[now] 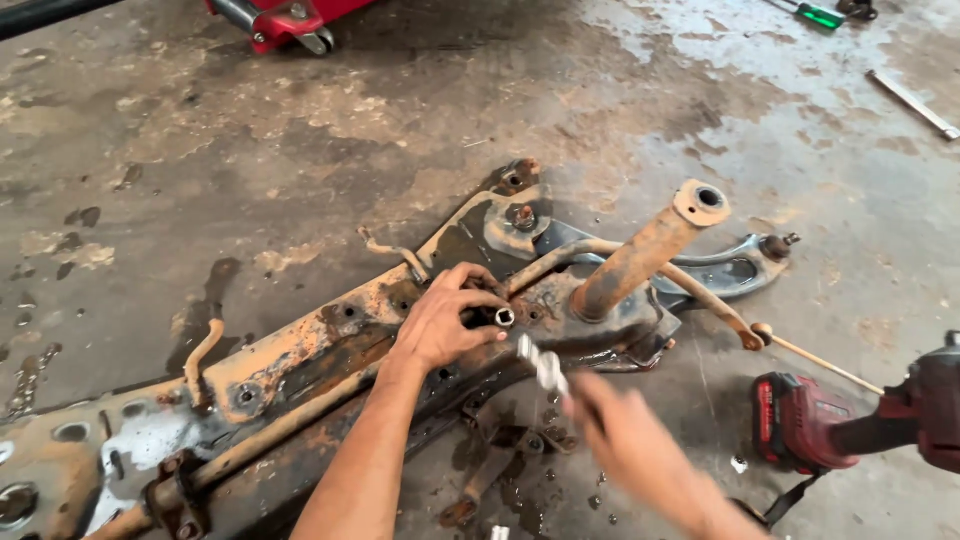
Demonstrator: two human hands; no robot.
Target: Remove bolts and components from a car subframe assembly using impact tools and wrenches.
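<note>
Workshop floor, tools scattered on stained concrete

A red floor jack (285, 22) stands at the top edge, with a green-handled screwdriver (812, 14) and a flat metal bar (912, 103) well apart at upper right. A red-and-black cordless power tool (850, 420) lies at the right edge on the wet, blotched concrete floor (300, 130).

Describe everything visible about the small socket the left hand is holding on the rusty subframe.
The socket is a short, dark metal cylinder with a bright, silvery open end facing the camera. The left hand pinches it between the fingertips, lying roughly level, against the rusted subframe near the base of the upright rusty tube. Its far end is hidden.
</note>
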